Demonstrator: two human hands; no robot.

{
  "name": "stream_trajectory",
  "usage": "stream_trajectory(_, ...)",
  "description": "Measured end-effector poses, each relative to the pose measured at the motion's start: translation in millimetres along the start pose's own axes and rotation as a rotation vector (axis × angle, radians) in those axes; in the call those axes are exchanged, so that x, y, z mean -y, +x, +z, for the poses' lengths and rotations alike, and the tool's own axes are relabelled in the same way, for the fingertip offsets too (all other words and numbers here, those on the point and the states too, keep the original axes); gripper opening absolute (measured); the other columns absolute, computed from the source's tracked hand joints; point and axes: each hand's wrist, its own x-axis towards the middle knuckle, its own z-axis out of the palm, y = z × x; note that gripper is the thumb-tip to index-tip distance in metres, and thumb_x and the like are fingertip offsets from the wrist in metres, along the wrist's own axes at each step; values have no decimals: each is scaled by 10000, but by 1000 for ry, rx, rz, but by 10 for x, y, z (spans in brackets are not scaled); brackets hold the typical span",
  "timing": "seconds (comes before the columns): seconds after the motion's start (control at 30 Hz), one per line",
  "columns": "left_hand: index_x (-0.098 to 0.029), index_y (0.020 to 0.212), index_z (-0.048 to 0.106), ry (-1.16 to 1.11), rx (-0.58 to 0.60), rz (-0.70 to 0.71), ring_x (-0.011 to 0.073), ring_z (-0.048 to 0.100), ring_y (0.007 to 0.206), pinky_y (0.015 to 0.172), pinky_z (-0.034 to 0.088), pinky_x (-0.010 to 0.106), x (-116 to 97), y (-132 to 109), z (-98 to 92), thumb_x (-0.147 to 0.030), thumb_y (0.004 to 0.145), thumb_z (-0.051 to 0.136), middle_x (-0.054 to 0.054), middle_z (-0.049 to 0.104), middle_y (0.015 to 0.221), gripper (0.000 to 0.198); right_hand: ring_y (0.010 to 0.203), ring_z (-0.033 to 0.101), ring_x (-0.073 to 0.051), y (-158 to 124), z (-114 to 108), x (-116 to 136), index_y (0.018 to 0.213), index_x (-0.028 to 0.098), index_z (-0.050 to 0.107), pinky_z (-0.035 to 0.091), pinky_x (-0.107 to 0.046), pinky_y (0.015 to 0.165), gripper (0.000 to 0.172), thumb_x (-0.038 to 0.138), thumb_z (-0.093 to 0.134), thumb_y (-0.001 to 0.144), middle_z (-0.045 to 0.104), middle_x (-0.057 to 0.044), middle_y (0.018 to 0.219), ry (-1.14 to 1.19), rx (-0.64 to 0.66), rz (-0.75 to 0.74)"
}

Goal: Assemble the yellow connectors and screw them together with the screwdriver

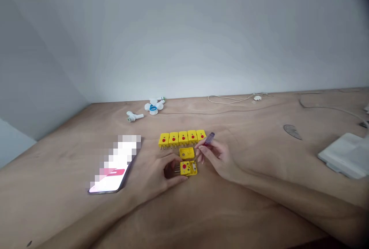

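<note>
Between the fingers and thumb of my left hand point(165, 172) is an opened yellow two-pin plug point(188, 168), its metal pins pointing left toward my palm. A red dot marks its body, and small metal parts show inside the right end. My right hand point(216, 156) grips a small screwdriver point(210, 139) with a clear purple handle. The shaft slants down to the right end of the plug; whether the tip touches a screw is too small to tell. Just above the plug lies a loose yellow cover point(187, 153).
Behind the cover stands a row of several yellow plugs point(183, 138), pins facing me. A lit phone point(112, 168) lies at left. White pipe-like fittings point(153, 106) are at the back, with a thin white cord point(227, 101) along the wall. A white box-like object point(346, 154) is at right.
</note>
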Motion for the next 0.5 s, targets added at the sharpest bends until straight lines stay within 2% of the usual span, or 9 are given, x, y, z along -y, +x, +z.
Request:
stream_trajectory(0.2, -206, 950, 703, -11, 6, -30, 173, 532, 668, 585, 386, 262, -5, 4, -5, -443, 836, 715, 6, 619, 793, 264, 705, 694, -141, -3, 6, -8, 981, 219, 683, 609, -256, 630, 187, 313, 797, 867, 729, -23, 936, 39, -88, -9)
stream_trajectory(0.37, -199, 843, 665, -3, 0, -23, 167, 505, 646, 567, 377, 258, 0, 24, -9, -454, 818, 720, 1, 582, 745, 262, 698, 711, -168, -29, -13, -64, 938, 213, 670, 627, -298, 630, 179, 338, 782, 875, 743, -30, 887, 11, -87, -36)
stream_trajectory(0.5, -205, 836, 662, 7, 6, -56, 165, 493, 627, 551, 370, 255, -21, 23, -18, -458, 809, 725, -4, 574, 728, 262, 695, 714, -166, -38, -15, -59, 948, 207, 671, 621, -289, 627, 181, 348, 768, 889, 751, -35, 872, -7, -56, -33)
